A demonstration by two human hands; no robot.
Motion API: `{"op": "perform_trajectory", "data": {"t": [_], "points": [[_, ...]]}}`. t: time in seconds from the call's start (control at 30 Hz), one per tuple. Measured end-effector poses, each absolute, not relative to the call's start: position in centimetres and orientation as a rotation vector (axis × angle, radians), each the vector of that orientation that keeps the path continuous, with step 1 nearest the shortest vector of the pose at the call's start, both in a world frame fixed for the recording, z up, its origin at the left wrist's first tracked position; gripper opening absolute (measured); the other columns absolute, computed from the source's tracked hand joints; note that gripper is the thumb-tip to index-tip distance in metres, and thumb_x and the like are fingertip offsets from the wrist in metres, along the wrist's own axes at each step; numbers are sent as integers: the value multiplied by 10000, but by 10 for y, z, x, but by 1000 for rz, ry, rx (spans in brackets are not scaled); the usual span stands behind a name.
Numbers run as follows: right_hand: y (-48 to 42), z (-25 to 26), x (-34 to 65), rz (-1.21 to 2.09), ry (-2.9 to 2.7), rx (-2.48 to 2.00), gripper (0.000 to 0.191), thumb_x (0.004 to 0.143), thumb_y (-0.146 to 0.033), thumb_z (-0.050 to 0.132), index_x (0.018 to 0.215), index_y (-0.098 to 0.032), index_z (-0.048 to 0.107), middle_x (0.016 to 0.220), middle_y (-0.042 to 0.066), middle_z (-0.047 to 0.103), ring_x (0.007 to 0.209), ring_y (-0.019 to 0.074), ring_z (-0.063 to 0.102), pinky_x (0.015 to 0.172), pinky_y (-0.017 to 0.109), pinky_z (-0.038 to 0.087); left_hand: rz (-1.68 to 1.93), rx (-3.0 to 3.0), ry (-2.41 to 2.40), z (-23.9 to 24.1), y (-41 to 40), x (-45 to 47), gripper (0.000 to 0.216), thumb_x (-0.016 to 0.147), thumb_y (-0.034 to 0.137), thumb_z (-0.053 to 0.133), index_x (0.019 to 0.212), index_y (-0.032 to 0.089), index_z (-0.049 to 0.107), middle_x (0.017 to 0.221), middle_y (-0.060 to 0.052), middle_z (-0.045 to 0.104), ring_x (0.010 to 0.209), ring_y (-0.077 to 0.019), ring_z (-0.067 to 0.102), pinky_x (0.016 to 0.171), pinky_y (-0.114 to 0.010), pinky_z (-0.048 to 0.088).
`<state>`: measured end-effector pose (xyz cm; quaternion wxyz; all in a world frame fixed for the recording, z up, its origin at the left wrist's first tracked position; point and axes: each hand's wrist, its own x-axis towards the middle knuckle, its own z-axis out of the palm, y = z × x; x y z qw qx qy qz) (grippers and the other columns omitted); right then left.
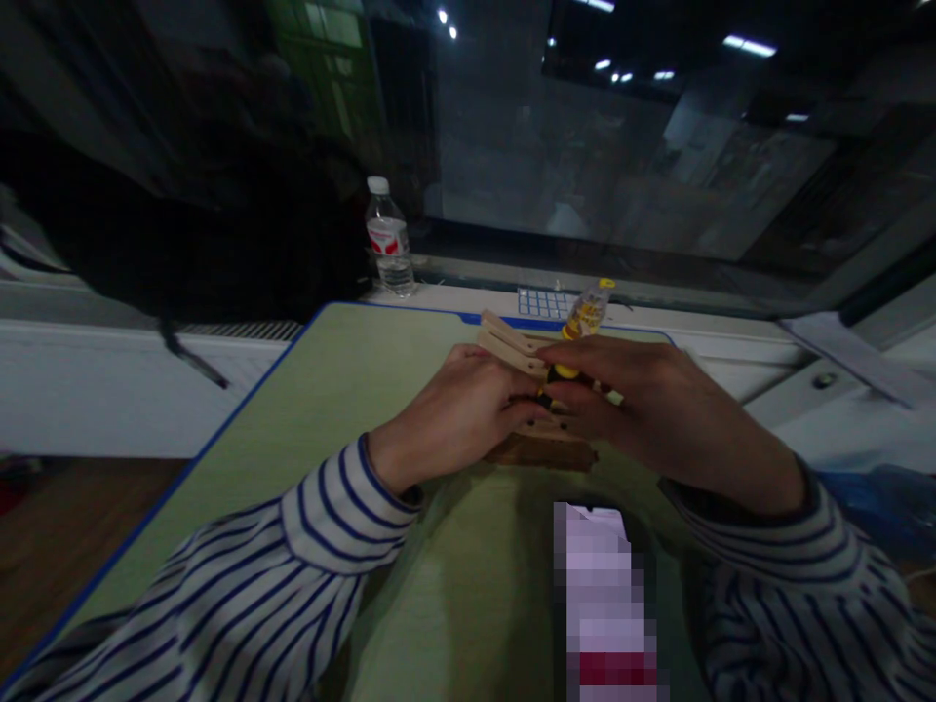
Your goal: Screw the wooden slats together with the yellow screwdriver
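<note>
Over the far part of the table, my left hand [475,409] is closed around a light wooden assembly [512,343] made of slotted pieces with small dark holes. My right hand [643,405] pinches a short yellow-and-black screwdriver [563,372] against the wood. Its tip is hidden behind my fingers, so I cannot tell whether it sits in a screw. Beneath both hands a brown flat piece [545,451] rests on the table.
The pale green table [395,361] has a blue edge. A phone [604,595] with a lit, blurred screen lies in front of me. Beyond the table, the sill holds a water bottle [391,239], a small yellow-capped bottle [587,310] and a blue grid [542,303]. A dark bag [219,224] is at left.
</note>
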<state>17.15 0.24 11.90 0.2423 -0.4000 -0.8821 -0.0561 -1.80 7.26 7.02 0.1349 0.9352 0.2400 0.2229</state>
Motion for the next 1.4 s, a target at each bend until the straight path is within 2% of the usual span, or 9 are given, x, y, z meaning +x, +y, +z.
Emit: {"op": "perform_trajectory", "data": {"t": [0.27, 0.43, 0.63, 0.8, 0.97, 1.1, 1.27, 1.4], "points": [[4, 117, 171, -211, -2399, -1219, 263, 950, -311, 540, 1105, -146, 675, 1089, 101, 742, 923, 222, 716, 757, 308, 533, 612, 2702, 657, 71, 73, -17, 243, 949, 291, 525, 1115, 312, 701, 1134, 8, 721, 1051, -198, 647, 1000, -388, 395], [4, 117, 171, -230, -2387, -1235, 277, 956, -334, 524, 1101, -151, 674, 1069, 104, 745, 886, 227, 717, 720, 319, 530, 630, 2701, 618, 71, 75, -16, 235, 949, 272, 523, 1083, 297, 715, 1032, 7, 745, 965, -175, 670, 996, -369, 403], [5, 116, 170, -227, -2383, -1202, 253, 954, -327, 532, 1077, -162, 678, 1056, 90, 747, 901, 209, 712, 735, 304, 524, 696, 2715, 730, 72, 73, -17, 204, 890, 367, 617, 1047, 303, 732, 996, 8, 752, 942, -200, 674, 1008, -412, 383], [6, 117, 170, -236, -2371, -1185, 276, 942, -300, 555, 1143, -139, 656, 1097, 97, 739, 952, 208, 700, 789, 310, 530, 764, 2713, 767, 73, 71, -17, 158, 872, 341, 645, 975, 283, 751, 953, 10, 756, 925, -203, 671, 1002, -409, 392], [4, 118, 173, -130, -2371, -1113, 358, 893, -188, 605, 1243, -117, 595, 1178, 95, 708, 1029, 189, 673, 834, 285, 534, 717, 2714, 755, 71, 72, -18, 159, 880, 344, 635, 963, 266, 746, 1012, -8, 751, 941, -213, 673, 943, -404, 417], [3, 119, 174, -36, -2382, -1088, 343, 856, -84, 592, 1196, -118, 626, 1153, 77, 721, 1031, 176, 673, 840, 264, 532, 690, 2715, 728, 70, 73, -18, 157, 888, 329, 625, 945, 243, 744, 1009, -16, 750, 884, -193, 678, 922, -387, 422], [4, 119, 175, -71, -2391, -1123, 288, 900, -142, 569, 1178, -146, 644, 1148, 74, 728, 999, 180, 687, 848, 286, 528, 653, 2731, 718, 70, 73, -18, 190, 905, 332, 597, 992, 235, 736, 1029, -34, 744, 926, -199, 673, 955, -403, 412], [6, 118, 175, -127, -2383, -1137, 224, 922, -192, 565, 1122, -170, 663, 1097, 75, 742, 948, 187, 700, 795, 292, 529, 607, 2739, 725, 70, 73, -18, 212, 920, 310, 569, 1050, 233, 718, 1074, -54, 733, 997, -214, 661, 977, -427, 407]]}}
